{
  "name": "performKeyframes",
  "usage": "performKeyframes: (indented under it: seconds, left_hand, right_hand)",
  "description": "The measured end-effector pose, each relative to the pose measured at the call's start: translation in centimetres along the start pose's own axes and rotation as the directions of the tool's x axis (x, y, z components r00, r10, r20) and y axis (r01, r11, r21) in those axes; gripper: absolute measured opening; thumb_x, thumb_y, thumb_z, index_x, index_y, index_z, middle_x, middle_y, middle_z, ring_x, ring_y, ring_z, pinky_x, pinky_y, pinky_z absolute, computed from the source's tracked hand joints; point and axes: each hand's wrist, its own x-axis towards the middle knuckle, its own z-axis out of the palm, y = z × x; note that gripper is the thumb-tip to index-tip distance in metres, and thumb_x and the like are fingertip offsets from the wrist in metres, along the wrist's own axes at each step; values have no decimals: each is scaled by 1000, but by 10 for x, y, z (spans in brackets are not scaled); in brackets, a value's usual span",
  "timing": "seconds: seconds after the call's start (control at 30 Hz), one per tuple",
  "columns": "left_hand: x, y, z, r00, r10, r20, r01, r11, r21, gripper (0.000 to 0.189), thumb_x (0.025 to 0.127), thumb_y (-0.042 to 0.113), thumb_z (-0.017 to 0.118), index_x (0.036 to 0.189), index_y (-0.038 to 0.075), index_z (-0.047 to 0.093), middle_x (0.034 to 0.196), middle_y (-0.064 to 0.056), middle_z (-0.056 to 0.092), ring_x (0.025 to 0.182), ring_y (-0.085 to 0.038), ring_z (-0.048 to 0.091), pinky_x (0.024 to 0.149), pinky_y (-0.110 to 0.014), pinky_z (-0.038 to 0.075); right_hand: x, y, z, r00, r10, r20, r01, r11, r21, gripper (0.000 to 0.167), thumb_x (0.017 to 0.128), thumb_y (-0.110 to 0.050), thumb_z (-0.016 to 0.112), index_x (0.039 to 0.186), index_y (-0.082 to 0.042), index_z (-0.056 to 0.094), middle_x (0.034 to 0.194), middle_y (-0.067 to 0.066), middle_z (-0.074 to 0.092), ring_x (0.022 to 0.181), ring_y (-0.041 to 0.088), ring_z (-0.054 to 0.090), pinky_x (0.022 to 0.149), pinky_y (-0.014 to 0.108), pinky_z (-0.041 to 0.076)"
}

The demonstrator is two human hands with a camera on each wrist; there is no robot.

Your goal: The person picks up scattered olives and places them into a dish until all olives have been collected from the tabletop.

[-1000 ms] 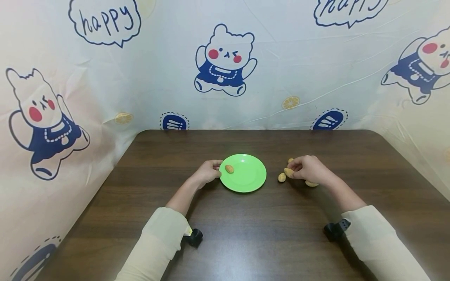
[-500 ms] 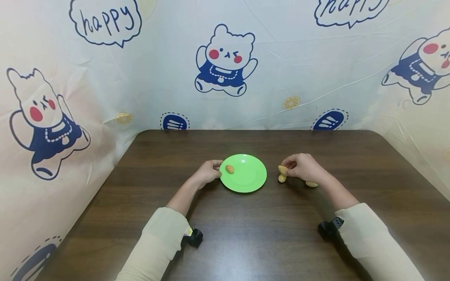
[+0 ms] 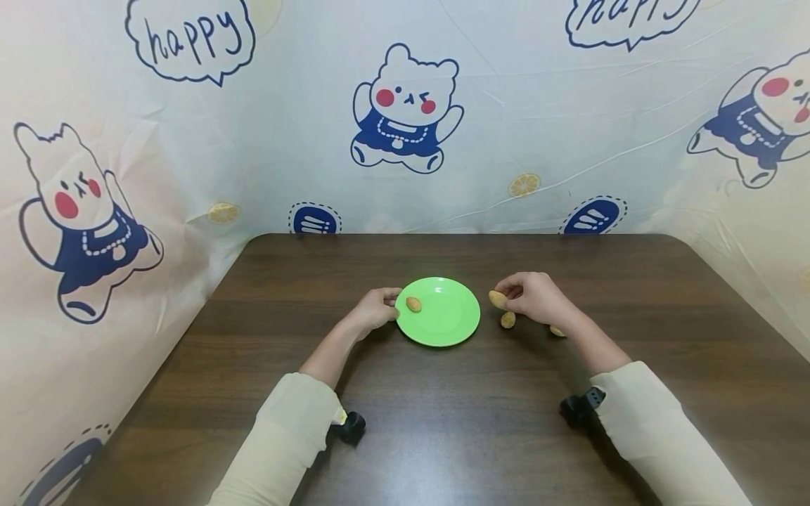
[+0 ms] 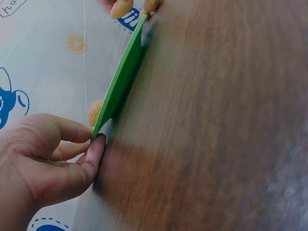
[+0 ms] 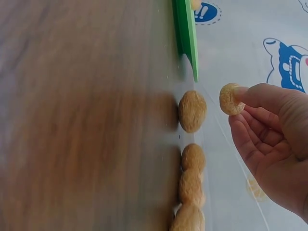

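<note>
A light green plate [image 3: 443, 320] rests on the brown table, with one tan unshelled peanut [image 3: 414, 304] on its left part. My left hand [image 3: 372, 311] pinches the plate's left rim; the left wrist view has the thumb low at the edge and fingers on the other side. Just right of the plate, my right hand [image 3: 538, 299] holds another peanut [image 3: 497, 300] between thumb and fingertips, raised above the table in the right wrist view. Below it on the table lies a loose peanut [image 3: 508, 320]. Part of a further peanut [image 3: 557, 331] shows beneath the right wrist.
The wooden table [image 3: 405, 422] ends at a far edge against a patterned cloth backdrop [image 3: 506, 126]. Several peanuts line up on the table in the right wrist view, the nearest peanut [image 5: 192, 111] close to the plate's rim. Black wrist cameras sit at both cuffs.
My right hand has moved left and slightly away from me with its peanut, from among the loose peanuts toward the plate's right rim. The left hand and plate stay put.
</note>
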Motion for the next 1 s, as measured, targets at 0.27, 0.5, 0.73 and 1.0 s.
performKeyframes:
  seconds: [0.27, 0.5, 0.73, 1.0]
  left_hand:
    - [1, 0, 0, 1000, 4, -1, -4, 1000, 0, 58, 80, -10, 49, 137, -5, 39, 120, -18, 52, 103, -22, 48, 70, -22, 43]
    - [0, 1, 0, 1000, -2, -2, 2, 1000, -1, 58, 81, -10, 49, 138, -5, 38, 120, -17, 51, 104, -23, 48, 72, -23, 43]
    - [-1, 0, 0, 1000, -6, 5, 6, 1000, -4, 58, 82, -10, 49, 138, -5, 37, 121, -17, 51, 104, -23, 48, 72, -23, 43]
    - [-2, 0, -1, 1000, -13, 14, 13, 1000, -5, 58, 83, -9, 49, 139, -3, 36, 121, -17, 51, 103, -23, 49, 70, -24, 42]
  right_hand:
    - [7, -9, 8, 998, 43, 34, -44, 999, 31, 21, 81, -6, 66, 101, -2, 68, 89, 7, 63, 81, 20, 56, 66, 30, 48]
    - [15, -19, 12, 999, -9, 32, 8, 999, 32, 19, 81, -9, 68, 99, -3, 69, 86, 5, 63, 78, 20, 56, 67, 31, 48]
    - [20, -25, 20, 997, -59, 46, 57, 997, 46, 20, 81, -6, 67, 100, -2, 69, 86, 5, 64, 79, 19, 58, 68, 31, 48]
    - [29, -27, 28, 996, -68, 52, 66, 996, 56, 24, 82, -6, 66, 105, 0, 68, 91, 7, 65, 83, 19, 59, 68, 30, 49]
